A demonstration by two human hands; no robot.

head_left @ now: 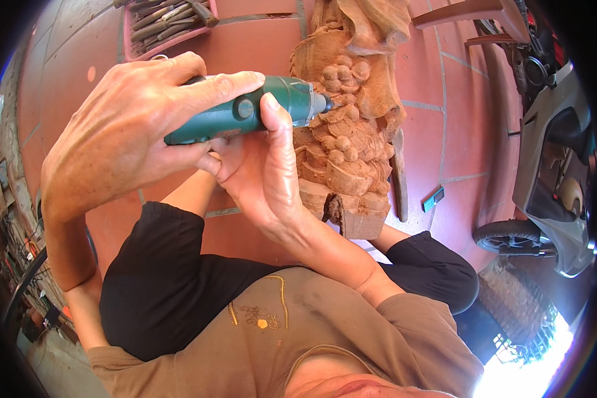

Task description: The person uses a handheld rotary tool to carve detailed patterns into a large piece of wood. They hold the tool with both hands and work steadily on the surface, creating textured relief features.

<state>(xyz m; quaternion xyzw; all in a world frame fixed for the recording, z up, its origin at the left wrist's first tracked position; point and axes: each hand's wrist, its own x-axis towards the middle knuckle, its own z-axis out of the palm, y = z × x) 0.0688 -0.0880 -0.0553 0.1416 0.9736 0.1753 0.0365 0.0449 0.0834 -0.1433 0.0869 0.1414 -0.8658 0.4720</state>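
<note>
A green rotary tool (286, 99) is held crosswise in both of my hands, its tip pointing right. My left hand (129, 123) wraps over the tool's rear from the left, index finger stretched along the top. From below, my right hand (259, 172) grips the tool's front part, thumb pressed against its side. The dark tip meets, or nearly touches, a brown wood carving (346, 146) with clustered round bumps and deep folds. Whether the tip makes contact is hard to see.
A pink tray (127, 36) of wooden-handled carving tools sits at the upper left on red floor tiles (245, 43). Right of the carving lie a long wooden stick (399, 176) and a blue phone (434, 199). A grey motorbike (550, 166) stands at the far right.
</note>
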